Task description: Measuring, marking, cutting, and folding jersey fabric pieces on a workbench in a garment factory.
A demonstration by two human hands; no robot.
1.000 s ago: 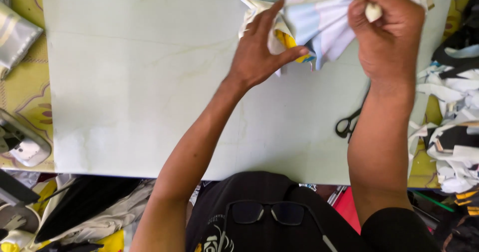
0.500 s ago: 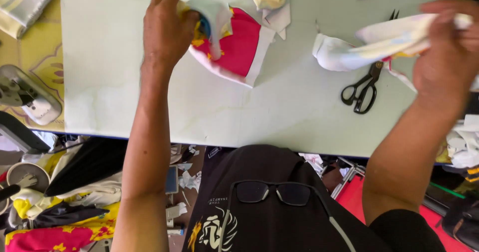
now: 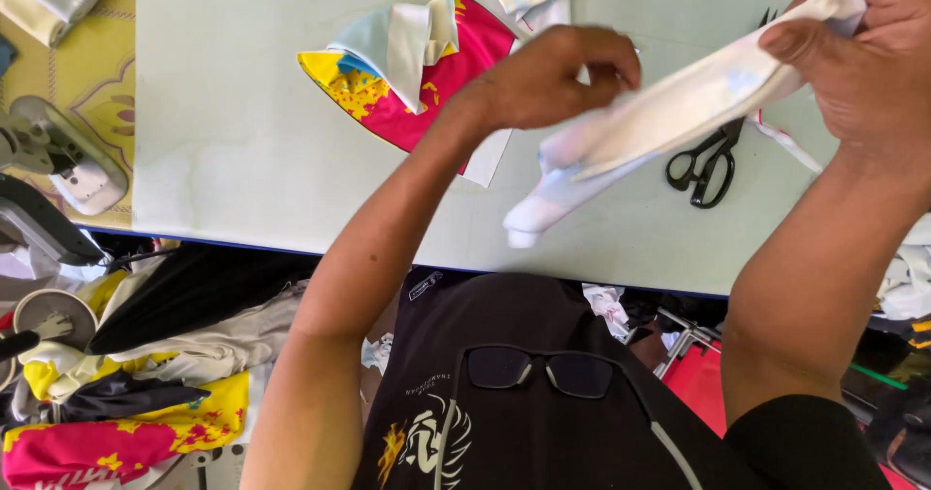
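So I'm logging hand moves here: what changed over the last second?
The left hand let go of the pink and yellow fabric piece, which now lies on the table, and moved right to the white fabric strip. The right hand keeps gripping that strip. The scissors stayed put.

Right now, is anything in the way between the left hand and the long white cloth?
No, nothing visible. The left hand hangs curled right beside the white cloth strip that the right hand grips at its upper end. The black scissors lie on the table behind the strip, and the pink and yellow cloth piece lies off to the side.
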